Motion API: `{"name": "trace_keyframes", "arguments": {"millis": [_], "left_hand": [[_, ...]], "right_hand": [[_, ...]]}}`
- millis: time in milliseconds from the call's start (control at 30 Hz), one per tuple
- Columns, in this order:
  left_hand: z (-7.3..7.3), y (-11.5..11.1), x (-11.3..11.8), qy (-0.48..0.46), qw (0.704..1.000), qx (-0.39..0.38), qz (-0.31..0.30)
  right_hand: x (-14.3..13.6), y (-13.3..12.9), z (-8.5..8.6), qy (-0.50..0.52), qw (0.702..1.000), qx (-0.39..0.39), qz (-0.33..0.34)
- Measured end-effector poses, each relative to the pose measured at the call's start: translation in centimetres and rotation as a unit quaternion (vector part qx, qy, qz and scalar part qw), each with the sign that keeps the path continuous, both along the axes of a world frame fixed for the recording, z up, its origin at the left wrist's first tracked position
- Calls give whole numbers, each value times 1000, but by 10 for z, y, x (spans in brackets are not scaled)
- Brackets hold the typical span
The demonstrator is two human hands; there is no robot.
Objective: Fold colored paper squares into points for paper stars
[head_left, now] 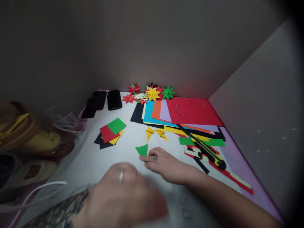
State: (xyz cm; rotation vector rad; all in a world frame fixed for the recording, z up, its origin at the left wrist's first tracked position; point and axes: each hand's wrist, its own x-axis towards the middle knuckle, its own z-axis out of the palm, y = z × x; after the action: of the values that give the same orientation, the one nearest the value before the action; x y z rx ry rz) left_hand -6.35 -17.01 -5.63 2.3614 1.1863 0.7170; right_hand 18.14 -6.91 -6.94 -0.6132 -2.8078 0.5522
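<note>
My right hand (159,161) rests on the white work surface (87,164), its fingertips on the lower part of a folded green paper piece (142,149). Close to the camera, my left hand (128,196) is raised and smeared by motion; a ring shows on one finger, and what it may hold cannot be made out. Two folded yellow pieces (149,133) lie just beyond the green one. To their left is a small pile of square papers, green (117,126), red, yellow and black.
Paper stars (152,93) stand at the back beside coloured sheets (194,110). A black and yellow cutter (206,150) lies on paper strips at the right. Dark phone-like objects (114,100) are back left; bags (68,122) and a white cable (38,186) are at the left.
</note>
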Motion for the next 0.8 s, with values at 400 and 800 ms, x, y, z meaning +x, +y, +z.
{"name": "trace_keyframes", "arguments": {"millis": [400, 800], "left_hand": [[-11, 74, 13, 209, 968, -88, -107], [-7, 76, 14, 219, 963, -117, -107]], "right_hand": [[-4, 1, -5, -11, 1000, 16, 12], [22, 46, -11, 45, 946, 65, -315]]}}
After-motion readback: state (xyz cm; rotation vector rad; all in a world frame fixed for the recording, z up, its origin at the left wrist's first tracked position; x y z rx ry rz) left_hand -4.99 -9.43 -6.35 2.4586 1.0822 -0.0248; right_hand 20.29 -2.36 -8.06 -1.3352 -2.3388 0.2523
